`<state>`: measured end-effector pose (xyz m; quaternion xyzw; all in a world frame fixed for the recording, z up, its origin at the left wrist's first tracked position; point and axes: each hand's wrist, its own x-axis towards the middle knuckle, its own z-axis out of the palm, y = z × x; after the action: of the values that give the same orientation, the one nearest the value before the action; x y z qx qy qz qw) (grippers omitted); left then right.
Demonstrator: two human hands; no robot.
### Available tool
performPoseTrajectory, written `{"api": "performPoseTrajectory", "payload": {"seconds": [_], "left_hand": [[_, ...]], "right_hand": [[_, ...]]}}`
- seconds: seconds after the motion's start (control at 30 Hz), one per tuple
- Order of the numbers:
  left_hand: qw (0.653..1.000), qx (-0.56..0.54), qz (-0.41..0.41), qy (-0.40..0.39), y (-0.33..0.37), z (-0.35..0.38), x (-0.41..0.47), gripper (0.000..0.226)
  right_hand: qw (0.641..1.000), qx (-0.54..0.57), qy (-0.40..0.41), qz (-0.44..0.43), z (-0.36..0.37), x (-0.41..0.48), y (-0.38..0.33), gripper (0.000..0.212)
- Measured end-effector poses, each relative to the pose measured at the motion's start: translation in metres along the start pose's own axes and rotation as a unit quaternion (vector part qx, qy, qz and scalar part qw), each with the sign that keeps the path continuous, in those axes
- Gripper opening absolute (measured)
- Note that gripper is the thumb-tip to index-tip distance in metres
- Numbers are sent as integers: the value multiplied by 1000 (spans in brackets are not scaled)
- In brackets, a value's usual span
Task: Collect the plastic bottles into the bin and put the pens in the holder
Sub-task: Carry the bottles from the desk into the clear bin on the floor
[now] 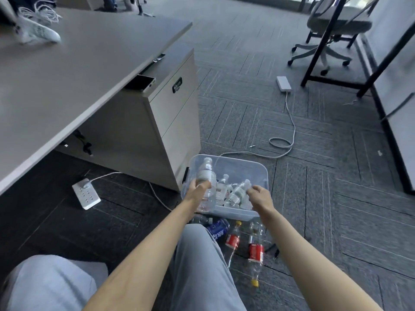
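The clear bin (258,173) is sitting on the carpet ahead of the knees, its far half offering open room. The left hand (197,189) is clasping 1 upright water bottle (205,176) over the bin's near-left corner. The right hand (260,196) is pinching another bottle (238,193), slanting inward. 2 red-labelled bottles (233,240) are lying nearer the right hand, long axes toward the bin.

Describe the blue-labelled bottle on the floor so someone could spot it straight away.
Find the clear plastic bin on the carpet beside the desk cabinet. Just in front of its near edge lies the blue-labelled bottle. The two bottles to its right carry red labels; this one's label is dark blue.
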<state>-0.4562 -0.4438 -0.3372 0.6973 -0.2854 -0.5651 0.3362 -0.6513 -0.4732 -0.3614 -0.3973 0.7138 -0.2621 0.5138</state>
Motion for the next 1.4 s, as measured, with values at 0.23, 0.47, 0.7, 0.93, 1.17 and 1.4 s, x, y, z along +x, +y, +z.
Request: {"api": "performPoseTrajectory", "payload": {"seconds": [0.23,0.47,0.7,0.93,1.17,1.4], "left_hand": [[987,138,-4,79,31,47,34,67],[966,258,22,20,19,31,10,42],[950,307,42,45,32,-21,-22,25],[925,332,128,131,71,-90,-76,35],[869,373,265,191,115,-151,-144,38],[842,299,335,298,137,-231,-216,33]], "right_hand": [[999,-4,25,-40,-43,2,-7,42],[997,-44,15,-66,-46,-14,-29,30],[988,-77,-23,-133,-19,-45,-64,31],[959,-110,-48,-257,30,-85,-130,32],[913,-148,-38,-377,76,-144,-192,34],[847,-164,-31,-505,141,-218,-255,33]]}}
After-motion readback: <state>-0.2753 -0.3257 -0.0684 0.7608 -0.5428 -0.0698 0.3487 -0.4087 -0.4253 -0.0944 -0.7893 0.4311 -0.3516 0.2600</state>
